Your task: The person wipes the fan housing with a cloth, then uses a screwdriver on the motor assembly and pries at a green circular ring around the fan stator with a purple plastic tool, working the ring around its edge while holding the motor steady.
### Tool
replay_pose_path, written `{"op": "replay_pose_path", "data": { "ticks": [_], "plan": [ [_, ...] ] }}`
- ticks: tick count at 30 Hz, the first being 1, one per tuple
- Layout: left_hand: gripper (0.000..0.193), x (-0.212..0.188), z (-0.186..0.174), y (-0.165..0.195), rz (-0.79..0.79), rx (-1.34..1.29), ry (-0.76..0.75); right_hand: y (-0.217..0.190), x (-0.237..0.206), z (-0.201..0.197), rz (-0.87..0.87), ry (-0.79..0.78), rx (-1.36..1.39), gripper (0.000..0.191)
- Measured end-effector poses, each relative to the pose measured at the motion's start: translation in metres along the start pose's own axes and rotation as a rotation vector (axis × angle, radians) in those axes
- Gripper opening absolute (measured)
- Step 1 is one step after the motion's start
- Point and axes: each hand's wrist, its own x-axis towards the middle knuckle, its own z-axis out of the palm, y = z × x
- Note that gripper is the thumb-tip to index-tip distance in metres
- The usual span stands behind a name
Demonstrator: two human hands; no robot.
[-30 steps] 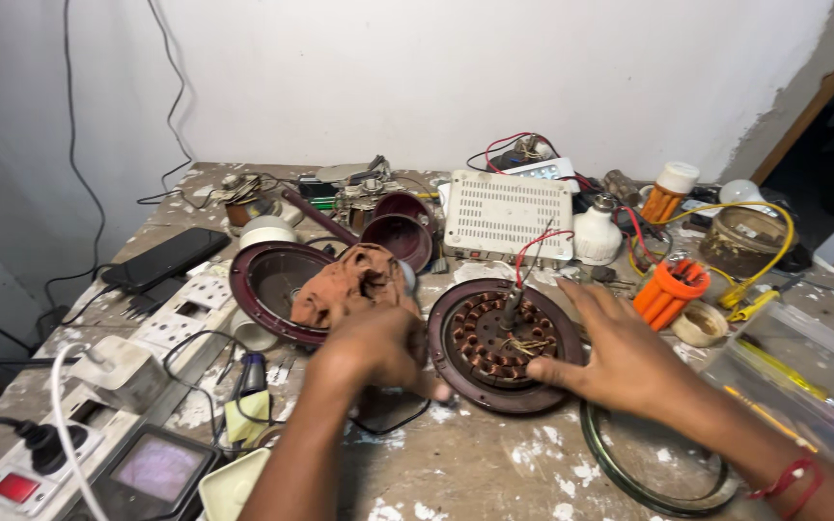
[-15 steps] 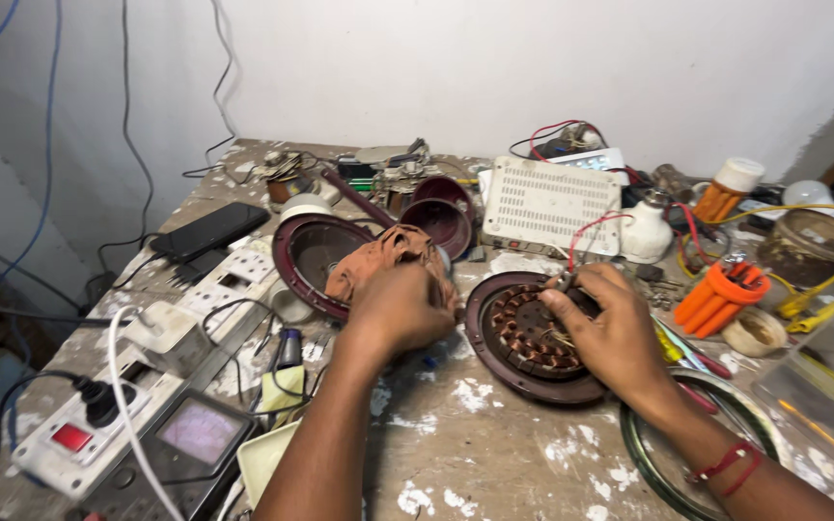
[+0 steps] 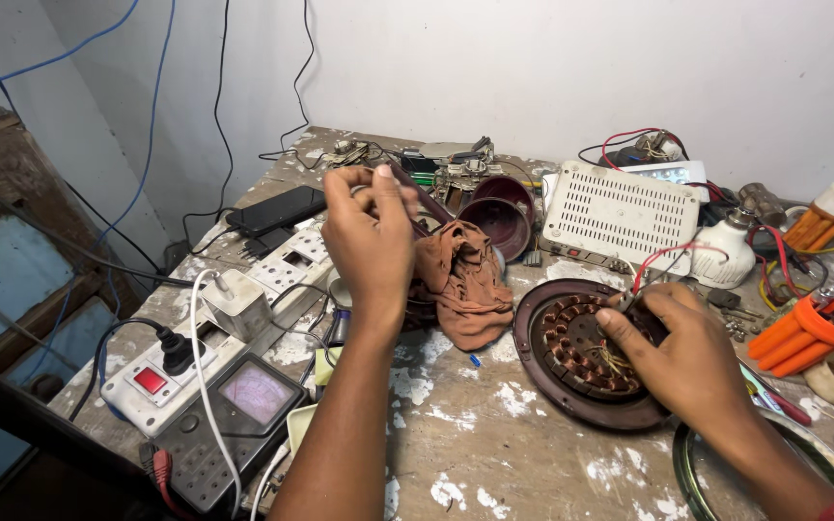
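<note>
The left hand (image 3: 371,230) is raised above the workbench (image 3: 494,453), back toward the camera, with the fingers curled inward and closed. A dark, narrow object is seen at the fingertips, but what it is cannot be told. Just to the right of this hand, a crumpled brown cloth (image 3: 463,280) is draped over a round maroon part that is mostly hidden beneath it.

The right hand (image 3: 680,355) is laid flat on the fan stator (image 3: 581,353), the fingers spread loosely over its right half and touching the copper windings; nothing is gripped. The stator is seated in a round maroon housing near the middle of the bench, and red and black leads run from it toward the back.

Behind the stator, a white perforated box (image 3: 620,214) is placed, with a maroon cup-shaped cover (image 3: 497,225) to its left and a white bulb (image 3: 724,253) to its right. An orange holder of tools (image 3: 808,333) is located at the right edge. At the left front, a white power strip (image 3: 234,323) with a red switch and an analogue meter (image 3: 234,425) are found, with a black phone (image 3: 275,209) farther back.
</note>
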Motion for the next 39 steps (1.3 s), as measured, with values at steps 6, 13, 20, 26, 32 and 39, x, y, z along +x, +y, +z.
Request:
{"op": "replay_pose_path", "data": {
  "ticks": [6, 13, 20, 26, 32, 39],
  "plan": [
    [0.048, -0.004, 0.002, -0.004, 0.112, 0.601, -0.244, -0.011, -0.003, -0.009, 0.159, -0.229, -0.084, 0.054],
    [0.120, -0.030, 0.008, 0.003, 0.332, 0.750, -0.821, -0.025, -0.005, -0.029, 0.248, -0.286, -0.118, 0.045],
    [0.027, -0.037, 0.018, -0.008, 0.325, 0.776, -0.691, -0.021, -0.004, -0.029, 0.207, -0.250, -0.100, 0.051],
    [0.022, -0.028, 0.019, -0.006, 0.245, 0.601, -0.333, -0.014, -0.001, -0.028, 0.207, -0.229, -0.097, 0.054],
    [0.019, -0.023, 0.017, -0.014, 0.424, 0.564, 0.045, -0.004, -0.001, -0.029, 0.185, -0.208, -0.086, 0.053],
    [0.034, -0.029, 0.024, -0.021, 0.441, 0.906, -0.166, 0.006, -0.003, -0.030, 0.155, -0.202, -0.039, 0.048]
  ]
}}
